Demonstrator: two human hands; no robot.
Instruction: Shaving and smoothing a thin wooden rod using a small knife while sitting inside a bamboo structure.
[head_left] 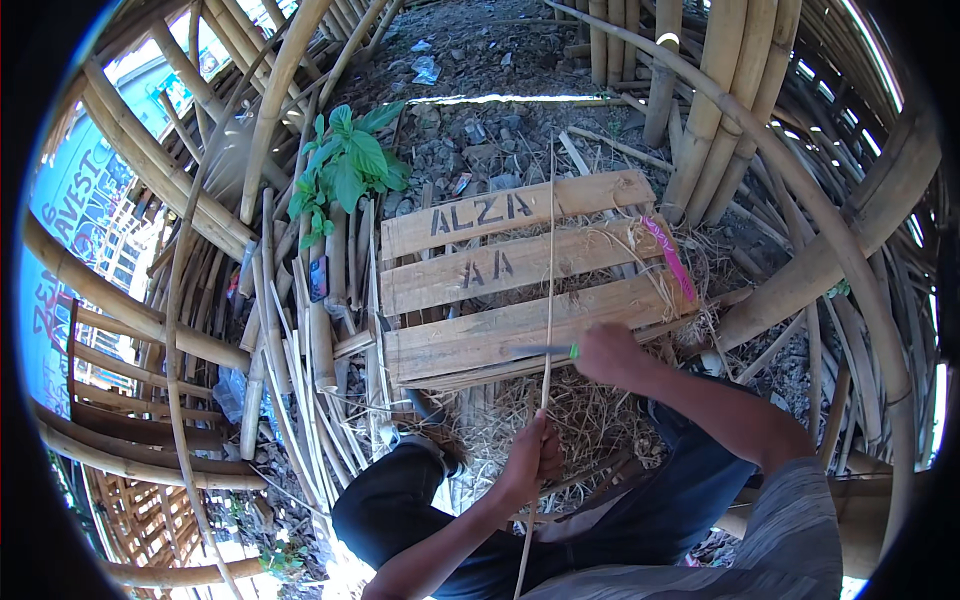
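- Pale tan wooden pallet (500, 300), its slats marked with dark stencilled lettering.
- Thin straw-yellow bamboo strip (547, 330).
- Knife (545, 351) with grey blade and bright green handle.
- Pink ribbon (668, 255) lying on the pallet.
- Golden-brown bamboo poles (715, 110) all round.
- Vivid green leafy plant (345, 165) against grey rubble ground (480, 60).
- Dry beige shavings (580, 410).
- Dark navy trousers (640, 520); grey striped sleeve (790, 540).

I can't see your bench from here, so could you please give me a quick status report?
Left hand gripping thin bamboo strip. Right hand holding knife against it. Strip upright over wooden pallet; nothing blocking.
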